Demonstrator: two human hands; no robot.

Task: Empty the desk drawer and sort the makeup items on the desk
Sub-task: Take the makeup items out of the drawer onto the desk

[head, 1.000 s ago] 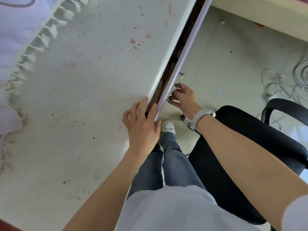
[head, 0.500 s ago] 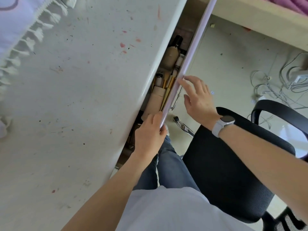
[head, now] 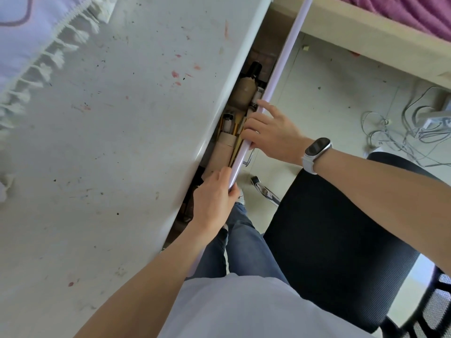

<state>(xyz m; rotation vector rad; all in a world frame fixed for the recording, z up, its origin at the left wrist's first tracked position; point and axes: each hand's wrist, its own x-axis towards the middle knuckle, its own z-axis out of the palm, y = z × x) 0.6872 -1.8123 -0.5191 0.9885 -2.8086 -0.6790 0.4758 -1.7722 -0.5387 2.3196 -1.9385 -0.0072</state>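
The desk drawer's lilac front edge (head: 280, 69) stands a hand's width out from the white, stained desk (head: 109, 154). In the gap lie makeup items: a beige tube with a black cap (head: 246, 87), a second beige tube (head: 220, 152), thin gold-handled brushes (head: 235, 129) and small bottles. My left hand (head: 214, 198) grips the drawer's front edge near its close end. My right hand (head: 271, 130) reaches over the edge, fingers curled into the drawer over the brushes; whether it holds one is hidden.
A black mesh office chair (head: 336, 240) stands right of my legs. White cables (head: 402, 128) lie tangled on the tiled floor at right. A fringed lilac cloth (head: 31, 45) covers the desk's far left corner. A wooden bed frame (head: 366, 35) runs along the top right.
The drawer went from almost shut to pulled out, baring its contents. My right hand left the metal handle below the front and came up over the edge into the drawer.
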